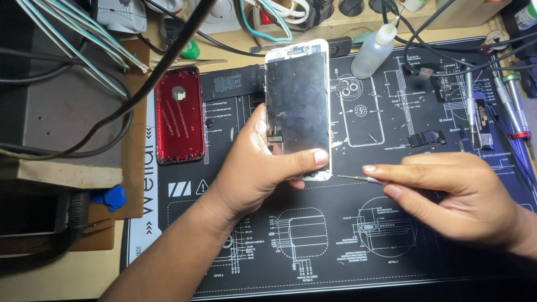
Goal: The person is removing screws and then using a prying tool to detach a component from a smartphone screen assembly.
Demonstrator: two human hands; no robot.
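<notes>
Head view | phone screen panel (296, 95) | white-edged, dark metal back up, upright in left hand (251, 168)

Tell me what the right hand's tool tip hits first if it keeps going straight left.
Probably the bottom edge of the phone screen held in the left hand; the right hand aims its tool there, though depth is unclear.

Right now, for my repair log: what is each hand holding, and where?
Left hand grips the screen panel at its lower end; right hand pinches a thin tool by its shaft.
</notes>
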